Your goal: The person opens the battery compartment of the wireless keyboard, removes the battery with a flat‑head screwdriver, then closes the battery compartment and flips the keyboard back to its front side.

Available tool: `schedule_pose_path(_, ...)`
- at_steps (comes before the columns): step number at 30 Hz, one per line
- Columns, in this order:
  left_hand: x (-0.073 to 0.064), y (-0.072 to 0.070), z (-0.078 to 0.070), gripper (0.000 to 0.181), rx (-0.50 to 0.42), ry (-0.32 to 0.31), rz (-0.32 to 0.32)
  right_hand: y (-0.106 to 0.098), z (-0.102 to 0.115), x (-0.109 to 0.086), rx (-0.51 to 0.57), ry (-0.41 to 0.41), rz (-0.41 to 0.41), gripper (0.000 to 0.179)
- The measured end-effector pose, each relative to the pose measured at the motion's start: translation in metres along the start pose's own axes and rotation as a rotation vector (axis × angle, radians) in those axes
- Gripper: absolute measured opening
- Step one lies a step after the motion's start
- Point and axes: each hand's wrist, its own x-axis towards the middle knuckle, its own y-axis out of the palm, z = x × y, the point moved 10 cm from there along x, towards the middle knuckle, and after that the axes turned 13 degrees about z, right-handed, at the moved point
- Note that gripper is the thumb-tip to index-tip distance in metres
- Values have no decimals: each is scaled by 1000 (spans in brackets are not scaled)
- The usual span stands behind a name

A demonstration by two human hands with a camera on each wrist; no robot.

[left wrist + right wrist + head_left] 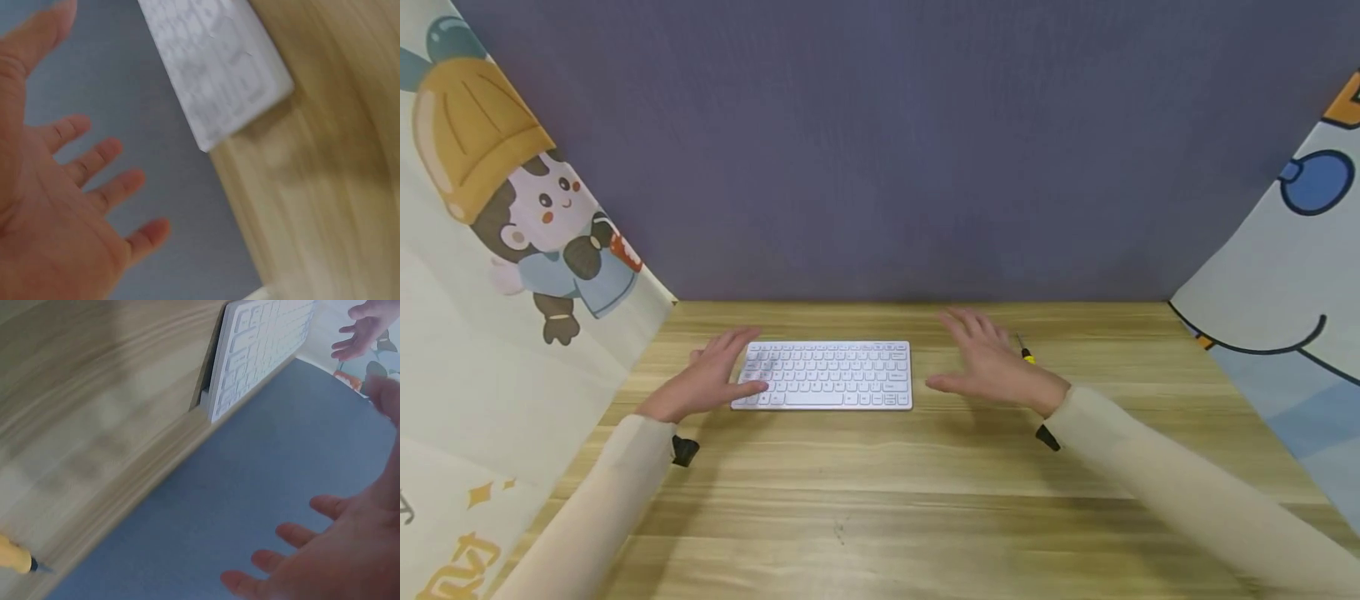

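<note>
A white compact keyboard (827,377) lies on the wooden table. My left hand (709,377) hovers at its left end, fingers spread and thumb overlapping the lower left keys in the head view. Off the keyboard's right end, my right hand (992,367) is held in the air with its fingers spread. Both palms, seen in the wrist views, hold nothing. A small screwdriver (1028,357) with a yellow and black handle lies just beyond my right wrist, partly hidden by it; its yellow handle (14,555) and thin tip show in the right wrist view.
The wood-grain table (850,508) ends at a dark blue-grey panel (880,150) along the back. Cartoon-printed cloths hang at the left (497,350) and right (1262,275). Black wrist-worn pieces (685,451) show beneath both cream sleeves.
</note>
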Motion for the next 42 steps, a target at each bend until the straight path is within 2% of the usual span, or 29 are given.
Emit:
schedule_pose_path(11, 5, 11, 19, 105, -48, 14, 29, 36, 21, 22, 64, -93, 78, 103)
schedule_pose_path(17, 6, 17, 30, 110, -44, 7, 39, 51, 34, 35, 53, -114, 134, 108)
schedule_pose_path(26, 8, 25, 43, 117, -37, -65, 96, 65, 41, 65, 86, -131, 175, 109)
schedule_pose_path(34, 10, 29, 50, 119, -59, -110, 129, 72, 46, 89, 120, -111, 220, 110)
schedule_pose_path(42, 10, 33, 54, 117, -66, -104, 133, 82, 50, 108, 73, -64, 283, 114)
